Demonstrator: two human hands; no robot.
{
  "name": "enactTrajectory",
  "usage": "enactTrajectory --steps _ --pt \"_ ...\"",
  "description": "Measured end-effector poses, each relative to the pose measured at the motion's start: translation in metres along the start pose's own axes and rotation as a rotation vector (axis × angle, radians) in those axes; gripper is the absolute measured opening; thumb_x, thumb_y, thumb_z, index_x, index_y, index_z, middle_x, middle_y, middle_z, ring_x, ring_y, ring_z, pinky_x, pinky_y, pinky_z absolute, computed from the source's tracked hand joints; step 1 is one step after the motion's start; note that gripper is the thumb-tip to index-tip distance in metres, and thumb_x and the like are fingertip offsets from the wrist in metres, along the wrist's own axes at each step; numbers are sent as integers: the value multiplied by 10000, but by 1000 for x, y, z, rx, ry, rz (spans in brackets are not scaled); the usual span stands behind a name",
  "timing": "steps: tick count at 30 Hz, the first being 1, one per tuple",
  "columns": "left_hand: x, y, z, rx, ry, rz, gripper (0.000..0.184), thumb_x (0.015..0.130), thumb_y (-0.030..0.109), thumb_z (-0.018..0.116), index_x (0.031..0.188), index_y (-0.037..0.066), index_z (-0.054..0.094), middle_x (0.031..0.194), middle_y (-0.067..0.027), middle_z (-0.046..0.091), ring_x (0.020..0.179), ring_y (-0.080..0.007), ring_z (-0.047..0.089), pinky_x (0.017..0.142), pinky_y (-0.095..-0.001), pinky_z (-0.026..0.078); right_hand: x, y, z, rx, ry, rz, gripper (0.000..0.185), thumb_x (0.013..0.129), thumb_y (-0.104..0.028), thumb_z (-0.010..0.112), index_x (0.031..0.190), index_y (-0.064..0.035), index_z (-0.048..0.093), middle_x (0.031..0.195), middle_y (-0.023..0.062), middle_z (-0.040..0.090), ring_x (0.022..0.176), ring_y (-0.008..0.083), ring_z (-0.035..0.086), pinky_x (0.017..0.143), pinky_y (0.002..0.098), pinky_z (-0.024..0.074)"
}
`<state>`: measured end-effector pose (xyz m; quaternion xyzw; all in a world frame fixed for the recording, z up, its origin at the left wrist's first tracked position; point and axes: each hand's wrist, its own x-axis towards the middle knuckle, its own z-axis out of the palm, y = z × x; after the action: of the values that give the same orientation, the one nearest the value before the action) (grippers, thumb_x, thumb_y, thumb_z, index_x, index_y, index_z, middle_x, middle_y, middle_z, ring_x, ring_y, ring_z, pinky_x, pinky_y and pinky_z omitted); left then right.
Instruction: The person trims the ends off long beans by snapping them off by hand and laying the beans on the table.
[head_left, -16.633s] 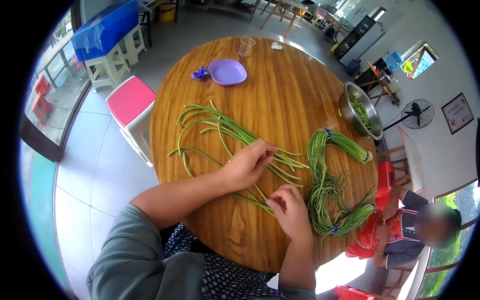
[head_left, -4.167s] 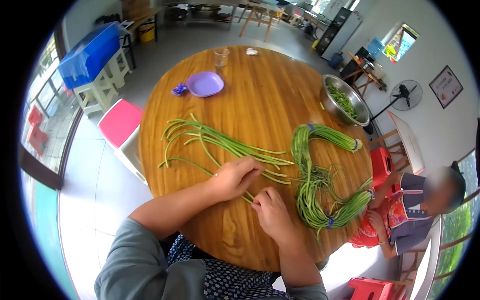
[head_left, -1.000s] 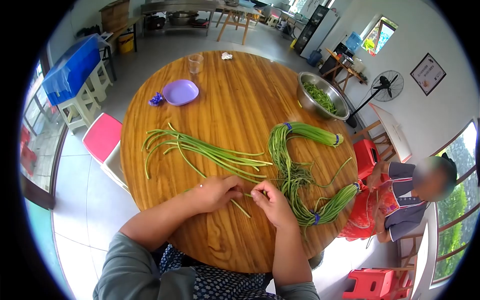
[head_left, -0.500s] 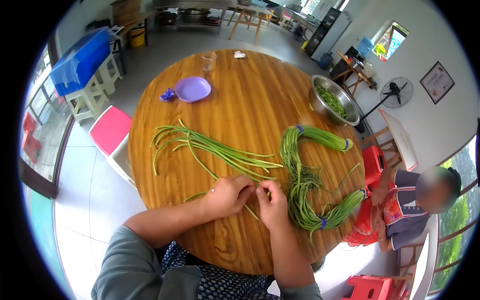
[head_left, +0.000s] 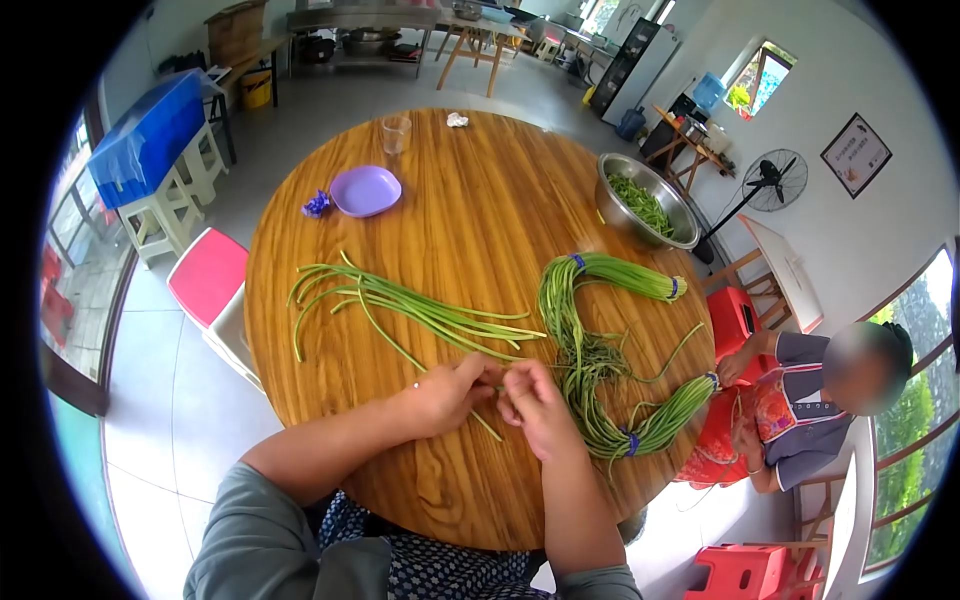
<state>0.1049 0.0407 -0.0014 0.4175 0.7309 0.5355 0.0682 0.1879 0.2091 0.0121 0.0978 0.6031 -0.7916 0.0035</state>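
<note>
My left hand (head_left: 455, 394) is closed around a thin green stem, part of which sticks out below its fingers. Right beside it, my right hand (head_left: 532, 404) is pinched, fingertips close to the left ones; what lies between them is too small to make out. Loose long green stems (head_left: 410, 303) are spread on the wooden table (head_left: 480, 210) beyond my left hand. Right of my hands, a big curved bundle of green stems (head_left: 585, 350) tied with blue bands lies on the table.
A steel bowl (head_left: 648, 202) with cut green pieces stands at the table's back right. Further back left are a purple plate (head_left: 366, 191), a crumpled purple thing (head_left: 316, 204), a clear cup (head_left: 396, 135) and a white scrap (head_left: 457, 120). Another person (head_left: 800, 400) sits at the right.
Since the oldest frame, my hands have come together and the view has turned, shifting the table leftward. Over the last second, my right hand has moved slightly and stays close to my left.
</note>
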Motion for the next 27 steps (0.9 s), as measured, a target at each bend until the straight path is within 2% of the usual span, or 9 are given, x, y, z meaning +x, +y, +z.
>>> enactTrajectory --steps 5,7,10,11,14,20,24,26,27 --pt "-1 -2 -10 109 -99 -101 157 917 124 623 1039 32 589 988 -174 679 884 -377 670 738 -431 549 3 3 -10 -74 9 -35 74 989 -85 569 1018 -72 503 806 0 486 628 80 421 554 207 337" --pt "1 -8 -19 268 -71 58 144 859 97 663 978 41 604 898 -149 675 825 -376 666 714 -431 543 2 -3 -15 -112 93 -65 71 983 -68 571 1004 -71 503 797 -5 482 630 75 416 554 203 333" --pt "-1 -13 -20 388 -107 154 153 819 71 637 966 42 609 867 -145 649 810 -364 658 682 -438 534 3 -8 -14 -910 188 -478 118 953 -121 628 996 -24 576 846 45 584 719 122 534 629 270 444" --pt "-2 -12 -21 394 -95 148 153 819 71 637 966 42 609 867 -145 649 810 -364 658 682 -438 534 0 -10 -10 -905 158 -412 137 928 -128 654 981 -11 608 896 76 618 781 175 578 698 317 476" --pt "-3 -8 -21 453 -198 163 185 800 76 614 980 35 597 919 -157 640 831 -356 660 714 -444 537 -1 -3 0 -1192 12 -609 141 880 -141 665 954 -30 620 939 153 624 866 358 601 721 423 488" --pt "-5 -2 -20 445 -135 203 148 808 99 632 948 56 611 821 -145 621 754 -358 655 645 -453 530 -5 11 15 -1325 98 -570 132 897 -133 642 970 -26 611 931 168 624 851 354 600 726 433 495" --pt "-1 5 -5 192 139 143 91 870 97 640 939 42 619 800 -167 646 699 -384 649 611 -454 532 2 16 10 -831 197 -420 144 939 -154 635 1019 -40 599 922 109 647 802 237 612 656 360 488" --pt "1 6 6 118 250 156 79 883 94 644 935 39 622 797 -175 653 689 -389 649 601 -451 533 4 16 25 -91 329 -81 58 983 -131 592 997 -75 581 815 -6 592 741 85 547 611 260 414" --pt "2 3 6 194 260 167 76 874 78 647 935 39 626 804 -176 656 691 -384 652 593 -448 533 6 16 24 -38 305 -75 45 981 -126 596 1008 -93 580 827 -16 599 721 64 528 610 232 388"
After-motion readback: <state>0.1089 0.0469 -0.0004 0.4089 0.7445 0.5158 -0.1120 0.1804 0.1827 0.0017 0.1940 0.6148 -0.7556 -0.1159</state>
